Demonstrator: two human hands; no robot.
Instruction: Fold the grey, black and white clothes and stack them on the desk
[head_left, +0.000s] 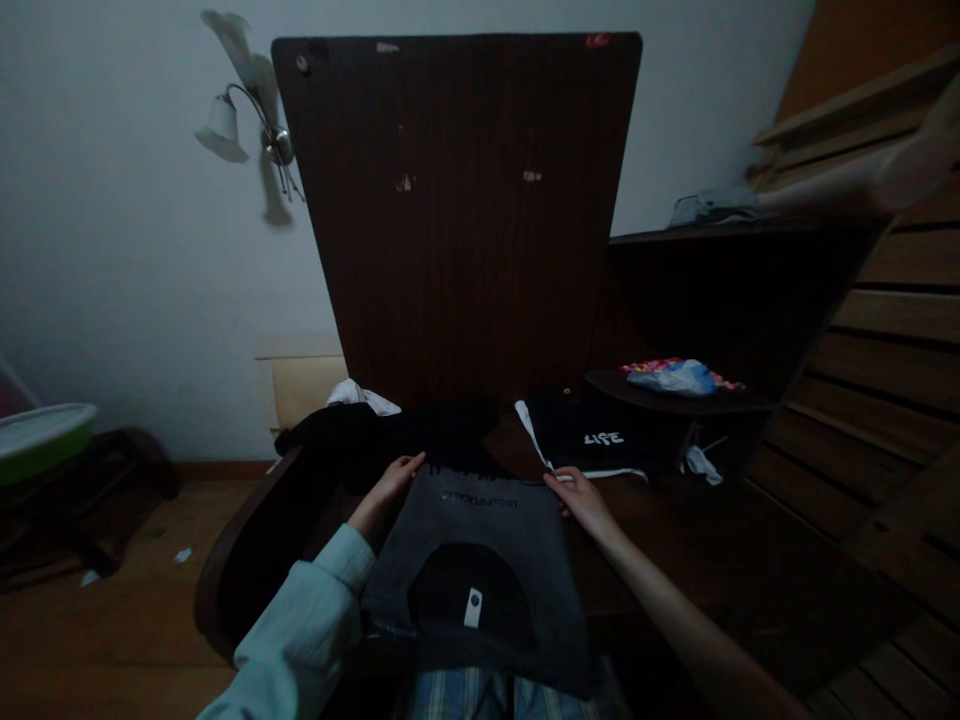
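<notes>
A dark grey shirt [487, 530] with dark lettering lies spread before me, its neckline and white label facing my body. My left hand [397, 482] pinches its far left corner. At the far right corner, my right hand [579, 498] grips the same shirt between thumb and fingers. Just beyond the right hand lies a folded black garment [577, 430] with white numbers and white edging. Dark clothing [367, 437] is heaped beyond my left hand, with a white cloth [356, 396] on top.
A tall dark wooden panel [465, 220] stands behind the desk surface [645, 540]. Shelves on the right hold a plastic bag [679, 378] and folded cloth [712, 207]. Wooden slats [862, 350] rise at far right. A green basin [45, 440] sits on a low stand at left.
</notes>
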